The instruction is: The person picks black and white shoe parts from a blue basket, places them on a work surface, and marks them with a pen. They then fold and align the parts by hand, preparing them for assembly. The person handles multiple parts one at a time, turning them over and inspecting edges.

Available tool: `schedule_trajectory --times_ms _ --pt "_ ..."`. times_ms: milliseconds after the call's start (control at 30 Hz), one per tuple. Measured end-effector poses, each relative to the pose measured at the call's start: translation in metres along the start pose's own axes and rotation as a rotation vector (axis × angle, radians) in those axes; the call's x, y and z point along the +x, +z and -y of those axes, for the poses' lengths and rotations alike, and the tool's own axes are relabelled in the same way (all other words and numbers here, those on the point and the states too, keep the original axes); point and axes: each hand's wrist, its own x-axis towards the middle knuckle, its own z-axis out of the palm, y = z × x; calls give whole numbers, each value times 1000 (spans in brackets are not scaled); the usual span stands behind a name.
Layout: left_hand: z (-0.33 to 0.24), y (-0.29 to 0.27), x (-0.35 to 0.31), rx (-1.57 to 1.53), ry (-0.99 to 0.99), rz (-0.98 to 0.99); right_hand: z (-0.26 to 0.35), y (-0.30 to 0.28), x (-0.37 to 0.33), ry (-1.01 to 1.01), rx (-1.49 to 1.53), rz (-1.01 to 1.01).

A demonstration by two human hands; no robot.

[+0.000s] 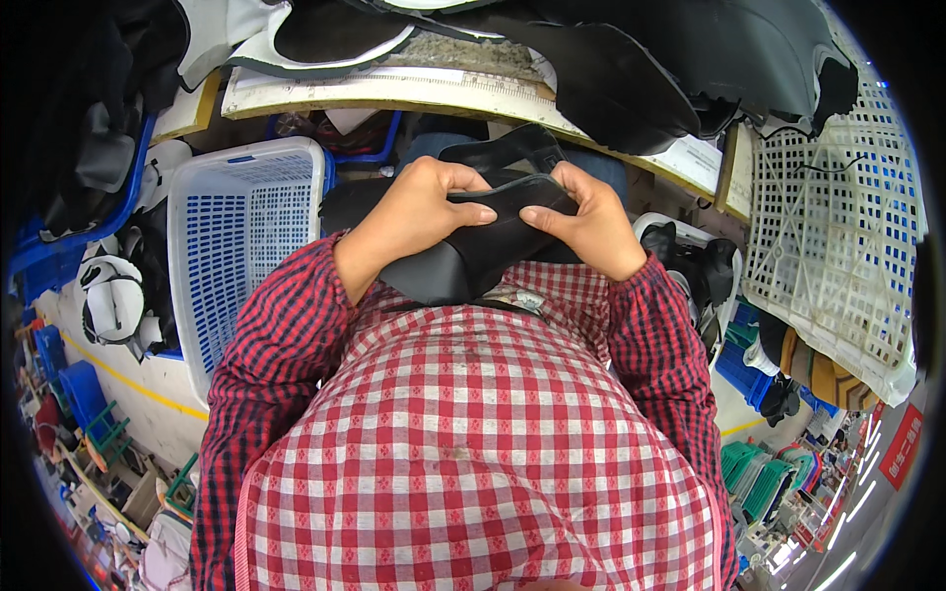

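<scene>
A black leather-like piece (434,271), probably a shoe or boot upper, is held up between my hands over my lap. My left hand (426,207) pinches its upper edge, thumb on the near face and fingers behind. On the other side my right hand (591,217) grips the same edge in the same way, its thumb close to the left thumb. The edge between the two hands bends in a shallow curve. Part of the piece hangs down in a fold towards my checked apron (463,424). The fingers behind the material are partly hidden.
Ahead lies a worktable (473,84) bearing black pieces (631,79) and white-edged ones (325,64). A white plastic basket (182,246) stands at my left, a white crate (828,227) at the right. Black-and-white pieces (113,300) are heaped at far left.
</scene>
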Motion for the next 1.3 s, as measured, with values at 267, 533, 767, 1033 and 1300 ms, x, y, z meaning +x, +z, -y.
schedule_trajectory --times_ms 267,533,767,1033,1300 --pt "8 -14 -13 -13 5 -26 1 -6 -2 28 149 56" --pt "22 -9 -19 -181 -36 -114 -3 -8 -2 75 146 51" --pt "29 -4 -23 -98 87 -157 -7 -14 -3 92 171 35" --pt "36 4 -17 -103 63 -196 -10 -11 -5 59 111 15" --pt "14 11 -17 260 216 -193 26 -42 29 -252 -508 391"
